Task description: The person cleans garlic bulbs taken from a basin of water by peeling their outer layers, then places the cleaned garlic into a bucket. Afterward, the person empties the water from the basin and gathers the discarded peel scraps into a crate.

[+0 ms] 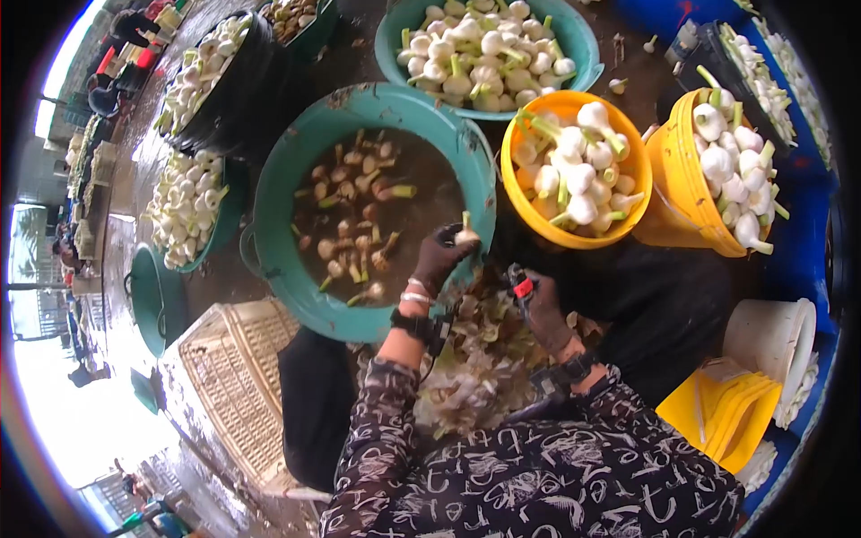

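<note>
My left hand (442, 255), in a dark glove, is closed around a garlic bulb (466, 237) with a short stem, at the right rim of a green tub (269, 211). Brown-skinned bulbs (345, 247) float in the tub's murky water. To its right, my right hand (536, 305), also gloved, grips a small tool (520, 282) with a red part; its tip is hard to make out. Loose peeled skins (484, 359) lie heaped below and between both hands.
Two yellow buckets (513, 184) of white garlic stand right of the tub, with another green tub (381, 54) behind. A woven basket (224, 377) lies at the left. White and yellow containers (740, 403) sit at the right. Distant people (106, 97) appear upper left.
</note>
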{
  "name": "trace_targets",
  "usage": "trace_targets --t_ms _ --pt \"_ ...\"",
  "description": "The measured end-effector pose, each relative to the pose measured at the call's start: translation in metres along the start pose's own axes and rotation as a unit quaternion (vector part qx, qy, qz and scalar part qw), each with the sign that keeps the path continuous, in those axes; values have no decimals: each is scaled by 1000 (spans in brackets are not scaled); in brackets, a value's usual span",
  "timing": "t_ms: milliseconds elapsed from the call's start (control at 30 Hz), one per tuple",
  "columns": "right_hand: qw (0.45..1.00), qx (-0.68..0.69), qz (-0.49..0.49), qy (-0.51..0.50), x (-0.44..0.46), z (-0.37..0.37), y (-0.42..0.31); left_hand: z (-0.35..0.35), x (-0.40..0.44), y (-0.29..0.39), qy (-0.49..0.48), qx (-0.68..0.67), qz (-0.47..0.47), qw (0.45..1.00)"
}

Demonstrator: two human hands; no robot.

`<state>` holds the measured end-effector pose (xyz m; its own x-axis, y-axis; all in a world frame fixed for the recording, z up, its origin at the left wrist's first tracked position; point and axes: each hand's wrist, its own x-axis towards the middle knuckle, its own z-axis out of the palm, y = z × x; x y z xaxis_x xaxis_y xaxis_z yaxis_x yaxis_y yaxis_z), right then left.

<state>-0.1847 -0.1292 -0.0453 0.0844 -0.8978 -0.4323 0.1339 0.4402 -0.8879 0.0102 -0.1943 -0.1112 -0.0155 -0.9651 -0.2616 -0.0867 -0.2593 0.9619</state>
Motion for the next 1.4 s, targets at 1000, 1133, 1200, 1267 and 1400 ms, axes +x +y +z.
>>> trace_targets --t_ms 1000,1133,1200,1267,1400 --pt "956 -65 69 -277 -61 -1 -22 32 -200 87 83 224 117 964" --pt "930 43 13 -364 -70 0 -41 20 -199 84 48 -203 -142 968" --pt "919 63 36 -388 -69 -1 -43 17 -209 87 25 -196 -87 977" --pt "933 78 31 -349 -74 5 -49 19 -214 77 46 -3 83 996" --pt "836 -332 -357 -249 -88 16 -68 5 -209 53 43 239 213 946"
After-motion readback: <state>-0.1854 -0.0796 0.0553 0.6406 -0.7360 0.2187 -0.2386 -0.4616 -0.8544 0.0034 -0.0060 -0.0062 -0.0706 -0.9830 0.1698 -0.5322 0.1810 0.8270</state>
